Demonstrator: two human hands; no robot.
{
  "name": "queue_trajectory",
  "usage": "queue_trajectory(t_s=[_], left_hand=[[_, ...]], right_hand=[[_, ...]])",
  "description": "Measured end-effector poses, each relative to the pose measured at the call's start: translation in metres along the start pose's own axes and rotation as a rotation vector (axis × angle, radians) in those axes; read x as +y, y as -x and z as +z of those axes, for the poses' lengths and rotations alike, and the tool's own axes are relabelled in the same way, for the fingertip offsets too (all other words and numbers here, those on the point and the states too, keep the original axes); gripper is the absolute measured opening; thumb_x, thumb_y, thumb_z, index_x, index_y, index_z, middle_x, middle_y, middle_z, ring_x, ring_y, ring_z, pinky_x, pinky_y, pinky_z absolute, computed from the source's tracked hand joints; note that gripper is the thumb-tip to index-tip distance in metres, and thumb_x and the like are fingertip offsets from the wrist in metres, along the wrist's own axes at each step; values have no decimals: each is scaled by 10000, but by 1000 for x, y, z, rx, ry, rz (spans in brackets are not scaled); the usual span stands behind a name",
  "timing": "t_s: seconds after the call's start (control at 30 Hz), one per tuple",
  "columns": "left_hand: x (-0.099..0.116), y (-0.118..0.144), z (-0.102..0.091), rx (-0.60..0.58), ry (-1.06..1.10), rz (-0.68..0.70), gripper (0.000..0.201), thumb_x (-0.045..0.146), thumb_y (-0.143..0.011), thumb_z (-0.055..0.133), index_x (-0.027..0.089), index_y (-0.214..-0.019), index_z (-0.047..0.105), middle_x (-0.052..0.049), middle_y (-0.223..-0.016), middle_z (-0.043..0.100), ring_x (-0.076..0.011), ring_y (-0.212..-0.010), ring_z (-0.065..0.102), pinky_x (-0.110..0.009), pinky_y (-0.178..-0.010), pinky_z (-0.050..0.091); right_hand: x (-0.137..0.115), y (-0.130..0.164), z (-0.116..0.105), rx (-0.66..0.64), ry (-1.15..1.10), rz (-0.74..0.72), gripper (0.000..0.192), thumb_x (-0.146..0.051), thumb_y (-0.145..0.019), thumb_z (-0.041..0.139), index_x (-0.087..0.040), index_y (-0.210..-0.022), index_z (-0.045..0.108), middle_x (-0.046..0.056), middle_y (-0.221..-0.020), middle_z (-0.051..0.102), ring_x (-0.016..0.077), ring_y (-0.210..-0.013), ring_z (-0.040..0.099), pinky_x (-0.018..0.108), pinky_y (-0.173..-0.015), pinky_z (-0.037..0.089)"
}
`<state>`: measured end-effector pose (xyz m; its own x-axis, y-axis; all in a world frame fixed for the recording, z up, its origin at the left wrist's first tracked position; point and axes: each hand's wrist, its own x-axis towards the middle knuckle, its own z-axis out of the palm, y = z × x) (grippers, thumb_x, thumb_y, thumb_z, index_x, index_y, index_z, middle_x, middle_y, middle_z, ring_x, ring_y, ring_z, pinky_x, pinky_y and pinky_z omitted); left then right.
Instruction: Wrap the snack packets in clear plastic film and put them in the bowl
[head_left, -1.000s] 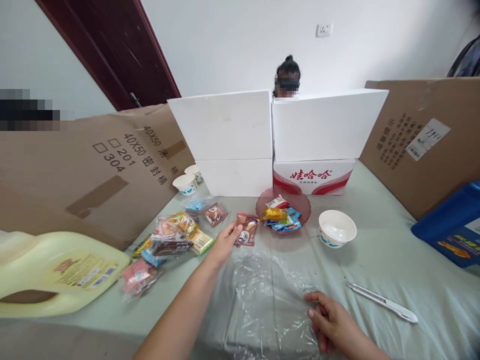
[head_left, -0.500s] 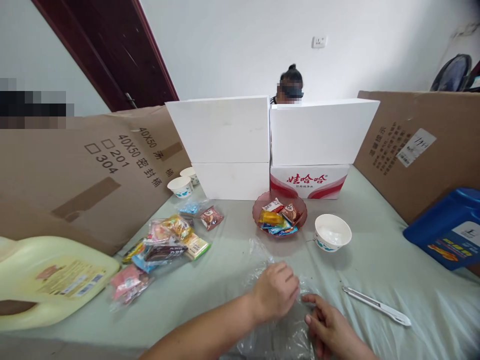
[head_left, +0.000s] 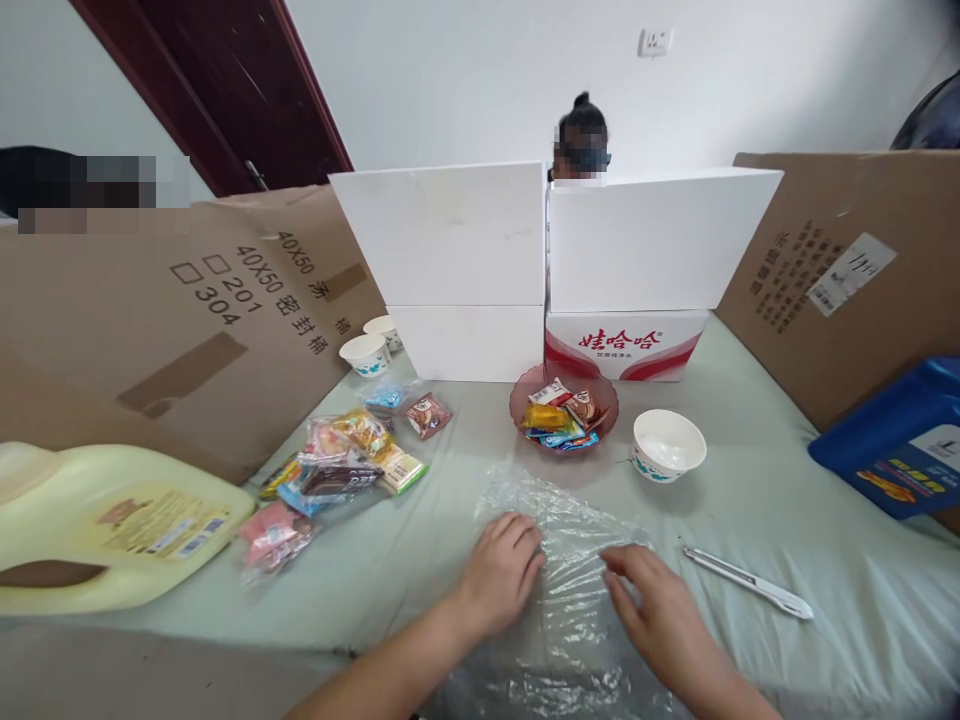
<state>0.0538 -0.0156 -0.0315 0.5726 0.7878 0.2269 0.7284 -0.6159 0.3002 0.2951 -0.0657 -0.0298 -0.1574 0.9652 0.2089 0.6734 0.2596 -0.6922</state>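
A crinkled sheet of clear plastic film (head_left: 574, 600) lies spread in front of me and runs down past the near edge. My left hand (head_left: 504, 570) is on its left side, fingers bent and closed together on the film; the fingertips are partly hidden. At the film's right edge, my right hand (head_left: 664, 615) has its thumb and forefinger apart, touching the plastic. Beyond the film stands a reddish glass bowl (head_left: 517, 410) holding several wrapped snacks (head_left: 559, 415). To its right is a white paper bowl (head_left: 667, 445). A white utility knife (head_left: 750, 582) lies right of my right hand.
Wrapped snacks (head_left: 337, 475) are heaped at left, beside a pale yellow jug (head_left: 142, 530) on its side. Two paper bowls (head_left: 366, 355) stand behind. White boxes (head_left: 465, 240) and brown cartons (head_left: 832, 270) wall the table; a blue bottle (head_left: 900, 440) leans right. A person (head_left: 581, 140) sits beyond.
My left hand has moved left, away from my right hand, and the bunched film is now spread wider between them. My right hand has shifted slightly forward. The view has tilted down a little.
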Motion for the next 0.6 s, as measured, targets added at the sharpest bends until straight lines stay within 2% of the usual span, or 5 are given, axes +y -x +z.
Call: queue_trajectory(t_s=[0.1, 0.27, 0.37, 0.47, 0.6], left_hand=[[-11, -26, 4, -54, -66, -42, 352, 244, -914, 530, 209, -1263, 566, -107, -1348, 546, -307, -1272, 463, -516, -1055, 392], [-33, -35, 20, -128, -135, -90, 615, 460, -893, 570, 306, -1455, 372, -67, -1567, 287, -390, -1448, 151, -643, -1125, 169], [-38, -33, 25, -108, -104, -93, 615, 477, -895, 557, 295, -1453, 374, -77, -1562, 293, -385, -1449, 149, -648, -1126, 152], [-38, -31, 16, 38, -12, -59, 469, 413, -904, 548, 232, -1335, 508, -120, -1470, 420, -359, -1387, 307, -617, -1105, 255], [-33, -1, -20, 358, 145, 23, 220, 228, -931, 468, 181, -1102, 597, -116, -1100, 614, -233, -1065, 575, -420, -944, 481]], right_hand=[[3, -25, 12, -110, 294, -266, 295, -273, -929, 470, -232, -1173, 629, 96, -1173, 647, 243, -1128, 563, 436, -987, 433], [41, -43, 27, -65, 642, 30, 934, -716, -744, 569, -150, -1464, 385, 178, -1544, 283, 439, -1417, 169, 633, -1099, 169], [49, -42, 30, -77, 687, 95, 972, -774, -744, 507, -168, -1486, 345, 157, -1570, 217, 435, -1433, 109, 629, -1116, 88], [45, -38, 22, -104, 663, 88, 916, -742, -776, 507, -175, -1480, 357, 153, -1561, 247, 416, -1437, 129, 624, -1116, 131], [42, -9, -7, -73, 560, -92, 663, -592, -901, 456, -225, -1451, 410, 101, -1539, 325, 310, -1435, 232, 515, -1107, 296]])
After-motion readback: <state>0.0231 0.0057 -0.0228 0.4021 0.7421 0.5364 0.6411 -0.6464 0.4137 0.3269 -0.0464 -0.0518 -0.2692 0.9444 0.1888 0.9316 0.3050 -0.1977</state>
